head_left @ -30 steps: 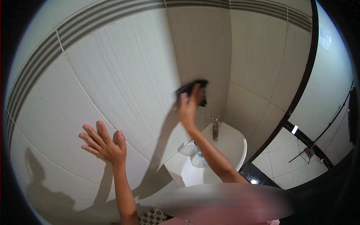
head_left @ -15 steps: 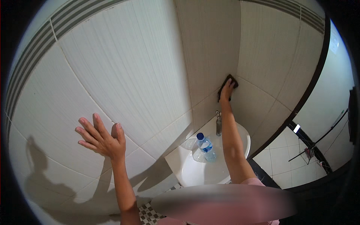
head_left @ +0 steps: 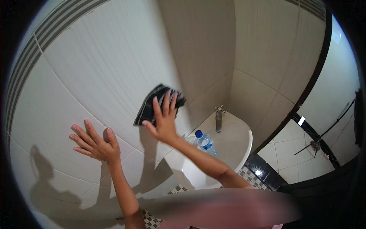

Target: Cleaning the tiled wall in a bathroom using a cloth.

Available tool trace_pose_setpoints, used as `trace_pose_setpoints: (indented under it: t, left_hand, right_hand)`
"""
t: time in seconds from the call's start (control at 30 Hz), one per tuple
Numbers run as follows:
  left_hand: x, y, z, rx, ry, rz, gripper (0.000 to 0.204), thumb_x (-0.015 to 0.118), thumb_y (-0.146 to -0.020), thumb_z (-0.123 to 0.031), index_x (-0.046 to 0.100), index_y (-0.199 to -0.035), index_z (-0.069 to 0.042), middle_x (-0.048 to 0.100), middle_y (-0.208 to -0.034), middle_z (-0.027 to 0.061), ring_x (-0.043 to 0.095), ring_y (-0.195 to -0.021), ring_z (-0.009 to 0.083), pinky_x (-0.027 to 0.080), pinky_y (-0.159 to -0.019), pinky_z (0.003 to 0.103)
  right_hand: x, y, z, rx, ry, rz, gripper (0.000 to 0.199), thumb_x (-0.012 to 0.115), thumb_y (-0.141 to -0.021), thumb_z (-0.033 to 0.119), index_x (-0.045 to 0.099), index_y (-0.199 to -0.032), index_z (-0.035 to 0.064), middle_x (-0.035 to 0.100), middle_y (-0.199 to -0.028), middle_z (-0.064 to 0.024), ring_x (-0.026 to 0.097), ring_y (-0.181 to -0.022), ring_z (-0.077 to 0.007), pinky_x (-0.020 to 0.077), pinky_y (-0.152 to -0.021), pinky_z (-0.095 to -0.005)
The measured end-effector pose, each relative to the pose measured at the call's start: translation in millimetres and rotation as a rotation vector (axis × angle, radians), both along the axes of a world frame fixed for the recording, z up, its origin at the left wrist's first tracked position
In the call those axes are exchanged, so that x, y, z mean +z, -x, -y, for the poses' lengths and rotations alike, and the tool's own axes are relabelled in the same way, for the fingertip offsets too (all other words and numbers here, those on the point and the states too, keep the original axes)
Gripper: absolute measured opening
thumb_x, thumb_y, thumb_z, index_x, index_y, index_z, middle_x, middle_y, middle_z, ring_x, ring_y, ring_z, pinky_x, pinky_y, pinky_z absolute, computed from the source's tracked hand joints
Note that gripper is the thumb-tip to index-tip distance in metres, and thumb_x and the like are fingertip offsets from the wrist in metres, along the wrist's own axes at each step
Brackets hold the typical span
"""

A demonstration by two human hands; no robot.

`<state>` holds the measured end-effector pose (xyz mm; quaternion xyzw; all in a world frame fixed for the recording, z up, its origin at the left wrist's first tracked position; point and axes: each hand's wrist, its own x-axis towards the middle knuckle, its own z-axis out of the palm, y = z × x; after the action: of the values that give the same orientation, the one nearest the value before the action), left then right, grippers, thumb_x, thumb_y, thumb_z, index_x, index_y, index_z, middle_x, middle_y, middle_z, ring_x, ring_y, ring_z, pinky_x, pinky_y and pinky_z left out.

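Note:
My left hand [head_left: 98, 145] lies on the pale tiled wall [head_left: 95, 68] with its fingers spread and nothing in them. To its right, my right hand [head_left: 164, 124] holds a black cloth [head_left: 151, 103] with light stripes against the same wall, fingers stretched over it. The cloth fans out above and to the left of the fingers. Below the right forearm stands a white corner sink [head_left: 244, 152]. A clear plastic bottle [head_left: 204, 142] with a blue cap and label stands on the sink, partly hidden by that forearm.
A metal tap [head_left: 218, 119] rises at the sink's back, by the wall corner. Farther right, a dark door frame [head_left: 282, 128] edges an opening onto a white tiled floor [head_left: 293, 164]. Small checkered tiles [head_left: 150, 219] cover the floor under the sink.
My right hand has swung left with the cloth, from the corner above the tap to the wall near my left hand. The left hand stays spread on the wall. The view has shifted slightly.

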<state>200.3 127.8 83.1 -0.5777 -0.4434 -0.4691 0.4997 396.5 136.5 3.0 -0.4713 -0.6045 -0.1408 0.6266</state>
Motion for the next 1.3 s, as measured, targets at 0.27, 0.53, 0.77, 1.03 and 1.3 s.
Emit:
trace_pose_setpoints:
  t: [0.27,0.53,0.77,1.03,1.3]
  left_hand:
    - [4,-8,4,-0.006,0.009,-0.007,0.063,0.039,-0.088,-0.049,0.038,-0.138,-0.01,0.019,-0.149,0.0155,0.007,-0.139,0.0333,-0.007,-0.109,0.049]
    - [-1,-7,2,0.01,0.021,-0.005,0.063,0.04,-0.088,-0.05,0.037,-0.138,-0.012,0.02,-0.148,0.015,0.009,-0.139,0.0334,-0.006,-0.109,0.051]
    - [-4,-7,4,0.005,0.043,-0.015,0.061,0.039,-0.089,-0.048,0.037,-0.138,-0.013,0.021,-0.148,0.0144,0.009,-0.139,0.0331,-0.006,-0.109,0.051]
    - [0,-8,5,0.022,0.054,-0.009,0.063,0.039,-0.088,-0.05,0.036,-0.139,-0.012,0.02,-0.148,0.0169,0.007,-0.139,0.0344,-0.008,-0.108,0.052]
    - [3,-1,24,-0.002,0.145,-0.005,0.064,0.043,-0.088,-0.047,0.032,-0.14,-0.011,0.015,-0.149,0.0173,0.004,-0.139,0.0344,-0.007,-0.107,0.056]
  right_hand:
    - [109,-184,-70,-0.312,-0.197,-0.195,0.073,0.049,-0.087,0.052,0.02,-0.144,0.0169,0.008,-0.15,-0.0191,0.006,-0.137,-0.0418,0.0115,-0.108,-0.0552]
    - [29,-50,-32,-0.177,-0.162,-0.099,0.081,0.062,-0.078,0.047,0.027,-0.142,0.0108,0.009,-0.147,-0.0266,0.008,-0.132,-0.0527,0.0139,-0.104,-0.06]
    - [-64,-30,1,-0.042,-0.007,0.141,0.082,0.069,-0.071,0.051,0.034,-0.139,0.0201,0.011,-0.148,-0.0232,0.008,-0.134,-0.0487,0.0184,-0.104,-0.0585]
    - [-24,-94,-35,-0.26,0.109,-0.698,0.064,0.044,-0.094,0.036,0.015,-0.145,0.0111,0.006,-0.148,-0.0252,0.004,-0.136,-0.0418,0.0078,-0.11,-0.0496]
    - [-108,77,41,-0.036,0.209,-0.446,0.076,0.05,-0.09,0.038,0.01,-0.144,0.0024,-0.002,-0.145,-0.0332,-0.003,-0.132,-0.0534,0.0029,-0.105,-0.0593]
